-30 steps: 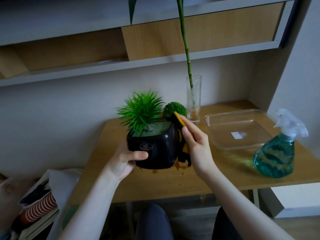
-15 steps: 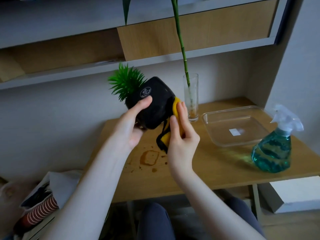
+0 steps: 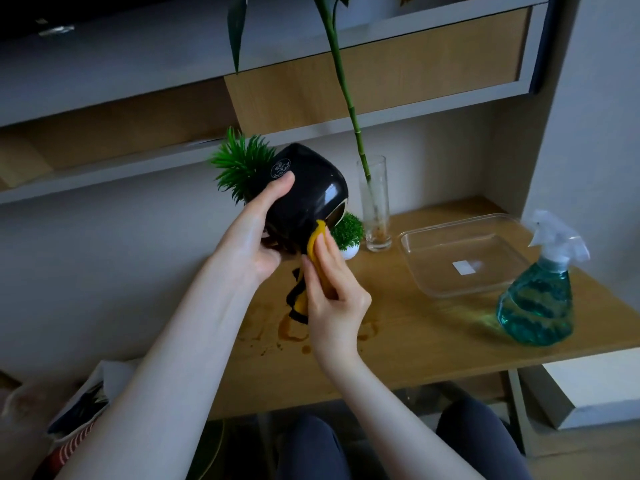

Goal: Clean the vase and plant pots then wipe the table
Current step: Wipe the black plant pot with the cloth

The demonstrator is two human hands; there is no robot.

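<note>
My left hand (image 3: 258, 233) grips a glossy black plant pot (image 3: 308, 192) with a spiky green plant, lifted above the wooden table (image 3: 415, 337) and tipped onto its side, plant pointing left. My right hand (image 3: 334, 292) presses a yellow and black cloth (image 3: 304, 289) against the pot's underside. Behind my hands a small round green plant in a white pot (image 3: 348, 233) stands on the table. A tall glass vase (image 3: 374, 206) with a long green stem stands to its right. Brown stains (image 3: 291, 332) mark the tabletop under my hands.
A clear shallow plastic tray (image 3: 460, 256) lies at the right of the table, and a teal spray bottle (image 3: 538, 296) stands near the right front edge. Wooden shelves run above along the wall. A bag with papers (image 3: 76, 420) sits on the floor at left.
The black pot was lifted off the table and tipped onto its side. My right hand and cloth slid from the pot's side to its underside, uncovering the stains and the small white pot.
</note>
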